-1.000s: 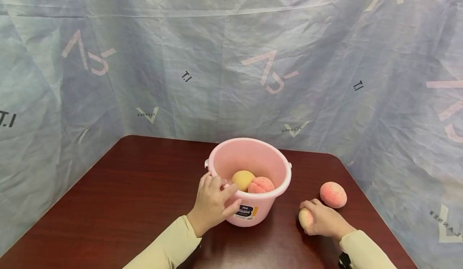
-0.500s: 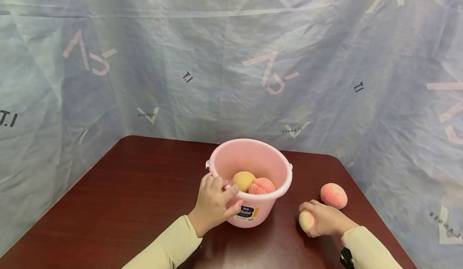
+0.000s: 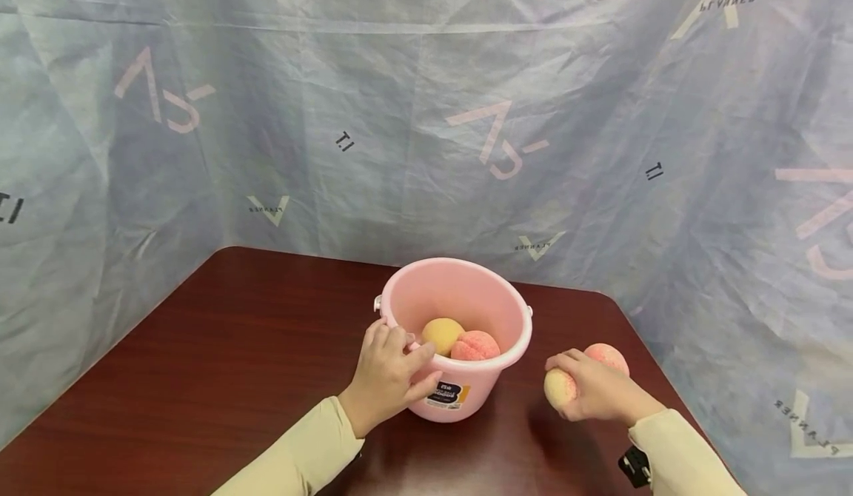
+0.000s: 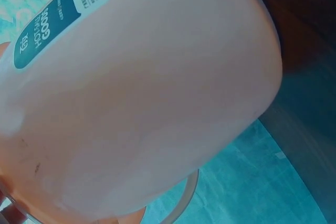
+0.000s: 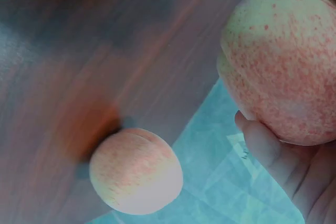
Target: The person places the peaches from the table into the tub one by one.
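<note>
In the head view, a pink bucket (image 3: 481, 386) stands on the table, with a yellow round fruit (image 3: 440, 333) and a red-pink peach (image 3: 476, 346) inside. My left hand (image 3: 381, 374) grips the bucket's near-left rim, fingers over the edge and thumb along the outer wall. To the right of the bucket, my right hand (image 3: 594, 391) holds a yellow-and-pink peach (image 3: 558, 389) just above the table. Another peach (image 3: 608, 357) lies on the table behind that hand, partly hidden by it. The right wrist view shows the held peach (image 5: 283, 66) between fingers and thumb, apart from the lying peach (image 5: 136, 171).
The dark red-brown table (image 3: 286, 318) has grey printed cloth (image 3: 413, 111) hanging behind it and along both sides. A curved bucket handle (image 4: 184, 198) shows in the left wrist view. The lying peach is close to the table's right edge.
My right hand has lifted the peach slightly off the table and now covers part of the peach behind. The left hand keeps its grip on the rim. The head view has shifted a little.
</note>
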Tool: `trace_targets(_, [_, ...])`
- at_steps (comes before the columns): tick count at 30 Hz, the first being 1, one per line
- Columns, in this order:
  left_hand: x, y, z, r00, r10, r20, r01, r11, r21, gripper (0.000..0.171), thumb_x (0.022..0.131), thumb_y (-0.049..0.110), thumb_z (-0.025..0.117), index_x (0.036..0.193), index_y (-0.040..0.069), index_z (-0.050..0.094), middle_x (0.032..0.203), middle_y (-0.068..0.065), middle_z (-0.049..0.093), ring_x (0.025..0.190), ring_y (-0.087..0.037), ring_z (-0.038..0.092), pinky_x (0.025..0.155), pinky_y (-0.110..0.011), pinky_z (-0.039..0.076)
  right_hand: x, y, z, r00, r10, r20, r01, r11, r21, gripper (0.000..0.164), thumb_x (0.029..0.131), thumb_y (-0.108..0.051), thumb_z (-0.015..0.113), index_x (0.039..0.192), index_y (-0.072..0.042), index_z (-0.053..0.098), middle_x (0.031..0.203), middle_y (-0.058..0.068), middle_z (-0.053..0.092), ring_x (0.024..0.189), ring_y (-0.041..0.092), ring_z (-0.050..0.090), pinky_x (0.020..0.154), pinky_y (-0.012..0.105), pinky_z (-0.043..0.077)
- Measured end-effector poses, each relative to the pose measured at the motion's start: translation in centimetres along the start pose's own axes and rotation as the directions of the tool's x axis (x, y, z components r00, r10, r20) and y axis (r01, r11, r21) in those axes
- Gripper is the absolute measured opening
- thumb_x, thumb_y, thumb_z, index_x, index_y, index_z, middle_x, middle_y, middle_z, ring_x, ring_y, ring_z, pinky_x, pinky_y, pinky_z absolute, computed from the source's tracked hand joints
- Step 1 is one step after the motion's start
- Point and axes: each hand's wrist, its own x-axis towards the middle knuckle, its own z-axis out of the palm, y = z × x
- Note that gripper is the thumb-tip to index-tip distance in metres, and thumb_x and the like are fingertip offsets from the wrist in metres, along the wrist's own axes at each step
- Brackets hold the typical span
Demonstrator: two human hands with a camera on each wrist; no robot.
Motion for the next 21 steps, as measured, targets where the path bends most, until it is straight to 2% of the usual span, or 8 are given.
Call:
trace_targets(13, [-0.1, 0.0, -0.3, 1.000, 0.007, 0.005, -0.007, 1.000, 0.002, 0.038, 0.098, 0.042, 0.039, 0.086, 0.015, 0.063, 0.077, -0.004, 0.042, 0.069, -0.022, 0.039, 0.073, -0.044, 0.039, 0.4, -0.7, -0.9, 0.999, -0.023, -0.042, 0.021, 0.998, -0.052, 0.056, 0.054, -0.025, 0.083, 0.105, -0.016, 0.062, 0.103, 0.001, 0.058, 0.079, 0.007, 0.053, 0.059, 0.028, 0.043])
trace_targets(21, [-0.3, 0.0, -0.2, 1.000, 0.000, 0.011, 0.000, 1.000, 0.000, 0.040, 0.099, 0.043, 0.039, 0.086, 0.015, 0.064, 0.077, -0.004, 0.042, 0.068, -0.023, 0.039, 0.074, -0.044, 0.038, 0.3, -0.6, -1.2, 0.995, 0.007, -0.096, -0.020, 0.991, -0.135, 0.054, 0.054, -0.026, 0.082, 0.104, -0.020, 0.063, 0.102, -0.005, 0.058, 0.082, 0.011, 0.053, 0.074, 0.043, 0.042])
